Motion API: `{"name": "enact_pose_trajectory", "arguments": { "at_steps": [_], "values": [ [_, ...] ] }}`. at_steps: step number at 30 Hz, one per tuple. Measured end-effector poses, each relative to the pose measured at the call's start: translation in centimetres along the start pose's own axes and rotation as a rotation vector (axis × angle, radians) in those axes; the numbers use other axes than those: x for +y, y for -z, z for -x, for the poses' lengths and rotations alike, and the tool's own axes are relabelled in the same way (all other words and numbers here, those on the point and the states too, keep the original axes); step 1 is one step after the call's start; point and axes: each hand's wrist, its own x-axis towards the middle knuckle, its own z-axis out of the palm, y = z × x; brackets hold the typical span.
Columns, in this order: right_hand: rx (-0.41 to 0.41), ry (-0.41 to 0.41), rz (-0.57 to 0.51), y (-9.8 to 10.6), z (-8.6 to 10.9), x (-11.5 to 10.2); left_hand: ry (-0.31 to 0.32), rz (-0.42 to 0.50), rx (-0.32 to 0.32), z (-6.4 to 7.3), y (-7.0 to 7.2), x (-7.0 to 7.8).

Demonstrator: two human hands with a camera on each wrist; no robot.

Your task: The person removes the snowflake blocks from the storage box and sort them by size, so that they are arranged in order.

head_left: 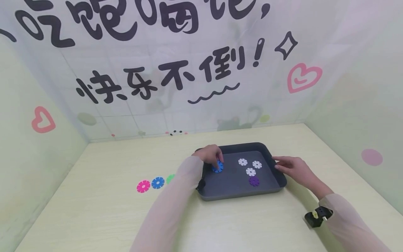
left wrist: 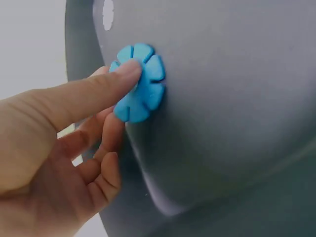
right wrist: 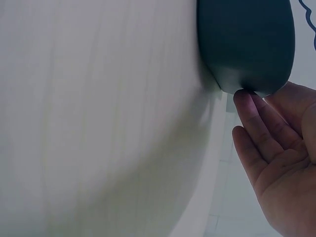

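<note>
My left hand (head_left: 210,154) is over the left side of a dark grey tray (head_left: 230,183). It pinches a blue flower-shaped notched disc (left wrist: 153,94), thumb on the disc's face and fingers behind. Three white notched discs (head_left: 251,169) lie on the right part of the tray floor. A purple notched disc (head_left: 254,183) lies just in front of them. At the tray's right end my right hand (head_left: 297,171) grips the rim, thumb at the top and fingertips against the outer wall.
Left of the tray, a pink disc (head_left: 140,186), another blue disc (head_left: 154,182) and a green disc (head_left: 170,179), partly hidden by the left sleeve (head_left: 176,196), lie in a row on the pale wooden table (head_left: 94,210). Printed fabric walls (head_left: 141,119) enclose the table's back and sides.
</note>
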Motion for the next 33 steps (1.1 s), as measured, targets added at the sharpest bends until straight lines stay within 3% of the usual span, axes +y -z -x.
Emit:
{"name": "enact_pose_trajectory", "arguments": {
  "at_steps": [9,17,26,33],
  "values": [
    [-0.004,0.008,0.004,0.1,-0.1,-0.1,-0.08,0.073,0.02,1.5,1.7,-0.6],
    [-0.003,-0.002,0.004,0.1,0.0,-0.2,-0.138,0.108,0.047,3.0,3.8,-2.2],
    [-0.005,0.0,-0.009,0.0,0.1,-0.2,-0.144,0.166,0.117,7.4,6.3,-5.6],
    [-0.007,-0.006,-0.019,0.0,0.1,-0.3,-0.056,0.202,0.145,11.6,7.3,-10.1]
  ]
}}
